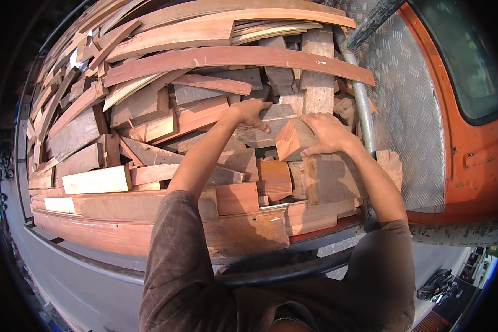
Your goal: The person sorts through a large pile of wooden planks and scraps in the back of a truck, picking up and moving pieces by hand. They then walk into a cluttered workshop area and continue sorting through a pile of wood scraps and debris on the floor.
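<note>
Both my hands reach into a heap of cut timber. My right hand (329, 134) is closed round the right end of a short reddish wood block (291, 141), fingers over its top and thumb along its near side. My left hand (250, 114) is open, thumb and fingers spread, at the left end of a weathered grey wood block (276, 117); whether it touches that block I cannot tell. Just below the held block lie an orange-brown block (274, 180) and a wide brown block (332, 180).
Long curved planks (238, 60) lie across the far part of the heap. A metal rail (364, 119) runs along its right side, with a tread-plate panel (412, 110) and an orange vehicle cab (465, 182) beyond. A dark bar (293, 268) crosses in front of my body.
</note>
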Demonstrator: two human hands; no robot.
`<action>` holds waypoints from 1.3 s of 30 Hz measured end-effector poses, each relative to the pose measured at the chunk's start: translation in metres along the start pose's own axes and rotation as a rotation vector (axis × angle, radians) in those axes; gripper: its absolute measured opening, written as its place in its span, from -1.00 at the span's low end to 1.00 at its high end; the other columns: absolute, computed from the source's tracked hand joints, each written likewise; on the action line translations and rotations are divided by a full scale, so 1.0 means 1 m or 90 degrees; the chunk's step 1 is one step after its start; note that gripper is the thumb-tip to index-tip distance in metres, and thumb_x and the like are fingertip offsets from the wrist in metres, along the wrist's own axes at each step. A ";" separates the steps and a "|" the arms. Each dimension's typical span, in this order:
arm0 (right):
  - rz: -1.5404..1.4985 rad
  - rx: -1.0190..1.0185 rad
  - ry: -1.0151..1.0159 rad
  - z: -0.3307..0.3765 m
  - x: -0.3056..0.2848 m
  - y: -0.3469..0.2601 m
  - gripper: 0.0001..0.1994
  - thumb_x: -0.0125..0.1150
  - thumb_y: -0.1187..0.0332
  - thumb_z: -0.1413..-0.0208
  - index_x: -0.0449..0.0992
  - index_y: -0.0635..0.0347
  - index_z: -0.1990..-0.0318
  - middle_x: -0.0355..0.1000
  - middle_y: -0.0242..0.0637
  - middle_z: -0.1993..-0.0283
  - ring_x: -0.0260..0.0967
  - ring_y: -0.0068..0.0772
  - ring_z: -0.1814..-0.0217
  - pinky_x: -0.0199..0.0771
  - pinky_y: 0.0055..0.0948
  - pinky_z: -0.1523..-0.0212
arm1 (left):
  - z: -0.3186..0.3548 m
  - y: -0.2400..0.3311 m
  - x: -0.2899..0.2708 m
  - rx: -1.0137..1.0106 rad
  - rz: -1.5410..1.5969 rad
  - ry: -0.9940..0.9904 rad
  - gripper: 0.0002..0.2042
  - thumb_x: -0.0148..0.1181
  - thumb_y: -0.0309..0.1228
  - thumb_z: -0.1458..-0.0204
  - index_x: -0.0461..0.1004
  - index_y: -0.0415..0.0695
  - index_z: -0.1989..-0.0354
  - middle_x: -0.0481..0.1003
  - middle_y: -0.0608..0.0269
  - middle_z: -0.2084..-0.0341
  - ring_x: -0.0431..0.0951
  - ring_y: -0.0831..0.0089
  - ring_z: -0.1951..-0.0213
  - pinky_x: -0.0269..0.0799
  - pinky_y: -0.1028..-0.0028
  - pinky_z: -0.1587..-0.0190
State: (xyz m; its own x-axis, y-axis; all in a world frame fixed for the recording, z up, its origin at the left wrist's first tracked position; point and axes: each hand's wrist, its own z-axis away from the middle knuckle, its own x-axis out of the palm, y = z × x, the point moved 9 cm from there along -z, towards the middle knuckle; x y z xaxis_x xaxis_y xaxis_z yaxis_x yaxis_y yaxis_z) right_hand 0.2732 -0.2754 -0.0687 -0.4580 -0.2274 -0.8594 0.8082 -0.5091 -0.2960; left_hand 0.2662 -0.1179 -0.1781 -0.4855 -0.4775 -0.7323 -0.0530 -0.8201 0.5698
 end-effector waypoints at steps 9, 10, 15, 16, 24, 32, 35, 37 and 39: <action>-0.122 0.008 0.003 0.000 -0.016 0.032 -0.02 0.52 0.03 0.37 0.25 0.47 -0.22 0.29 0.18 -0.23 0.25 0.11 -0.26 0.24 -0.18 -0.30 | -0.028 0.009 0.038 0.041 -0.136 -0.001 -0.21 0.43 0.02 0.22 0.40 -0.23 -0.16 0.32 -0.15 -0.18 0.39 -0.05 -0.16 0.35 0.22 -0.17; -0.117 0.011 0.029 0.005 -0.016 0.037 -0.03 0.52 0.03 0.36 0.25 0.46 -0.22 0.30 0.17 -0.22 0.26 0.09 -0.26 0.25 -0.19 -0.29 | -0.024 0.011 0.038 0.039 -0.111 0.018 -0.20 0.41 0.04 0.21 0.39 -0.24 -0.17 0.32 -0.17 -0.17 0.39 -0.06 -0.15 0.35 0.20 -0.17; -0.090 -0.009 0.054 0.010 -0.021 0.026 -0.05 0.52 0.09 0.38 0.27 0.44 -0.21 0.31 0.16 -0.20 0.27 0.08 -0.25 0.23 -0.21 -0.30 | -0.010 0.006 0.038 0.025 -0.069 0.047 -0.17 0.33 0.11 0.13 0.34 -0.31 -0.18 0.35 -0.26 -0.12 0.40 -0.13 -0.12 0.35 0.15 -0.17; -0.088 -0.010 0.033 0.008 -0.020 0.026 -0.05 0.52 0.10 0.39 0.26 0.45 -0.21 0.30 0.18 -0.21 0.27 0.10 -0.25 0.22 -0.21 -0.31 | -0.009 0.007 0.039 0.029 -0.072 0.033 -0.18 0.32 0.12 0.12 0.34 -0.32 -0.18 0.35 -0.27 -0.11 0.40 -0.13 -0.11 0.35 0.15 -0.17; -0.091 -0.044 0.032 0.004 -0.023 0.034 -0.04 0.52 0.15 0.42 0.26 0.47 -0.21 0.32 0.15 -0.21 0.28 0.09 -0.24 0.25 -0.25 -0.28 | -0.011 0.009 0.035 0.020 -0.036 0.082 -0.24 0.30 0.11 0.08 0.40 -0.35 -0.10 0.46 -0.25 0.08 0.46 -0.11 -0.03 0.39 0.12 -0.09; -0.176 -0.011 -0.127 -0.015 -0.010 0.038 0.01 0.55 0.14 0.40 0.20 0.36 -0.30 0.22 0.12 -0.30 0.18 0.04 -0.34 0.18 -0.22 -0.34 | -0.007 -0.001 0.042 -0.057 0.007 0.042 -0.21 0.18 0.21 0.04 0.40 -0.32 -0.12 0.51 -0.25 0.10 0.49 -0.10 -0.01 0.41 0.08 -0.06; -0.188 -0.014 -0.083 -0.024 0.000 0.045 -0.02 0.53 0.10 0.32 0.19 0.25 -0.33 0.23 0.09 -0.29 0.18 0.02 -0.33 0.19 -0.21 -0.33 | -0.005 -0.006 0.044 -0.029 -0.006 0.122 -0.21 0.14 0.22 0.01 0.39 -0.33 -0.12 0.52 -0.24 0.13 0.51 -0.10 0.01 0.42 0.09 -0.05; -0.214 -0.058 0.007 -0.018 0.001 0.051 -0.08 0.50 0.06 0.21 0.20 0.13 -0.35 0.26 0.05 -0.26 0.21 0.01 -0.31 0.23 -0.21 -0.30 | -0.006 -0.007 0.046 -0.044 0.005 0.115 -0.23 0.13 0.21 -0.01 0.40 -0.34 -0.11 0.52 -0.24 0.13 0.51 -0.09 0.02 0.42 0.08 -0.04; -0.242 -0.044 0.019 -0.012 0.005 0.052 -0.11 0.46 0.03 0.15 0.19 0.04 -0.36 0.25 0.02 -0.27 0.19 0.00 -0.32 0.22 -0.19 -0.31 | -0.005 -0.001 0.040 -0.084 0.020 0.054 -0.25 0.13 0.19 -0.02 0.42 -0.33 -0.09 0.52 -0.23 0.12 0.51 -0.09 0.02 0.42 0.08 -0.04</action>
State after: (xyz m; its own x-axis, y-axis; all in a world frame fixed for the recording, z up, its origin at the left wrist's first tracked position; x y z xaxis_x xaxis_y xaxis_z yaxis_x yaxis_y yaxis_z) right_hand 0.3177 -0.2929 -0.0931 -0.7199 -0.0084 -0.6940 0.6060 -0.4951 -0.6226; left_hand 0.2517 -0.1374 -0.2099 -0.4095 -0.5235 -0.7471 0.0785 -0.8361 0.5429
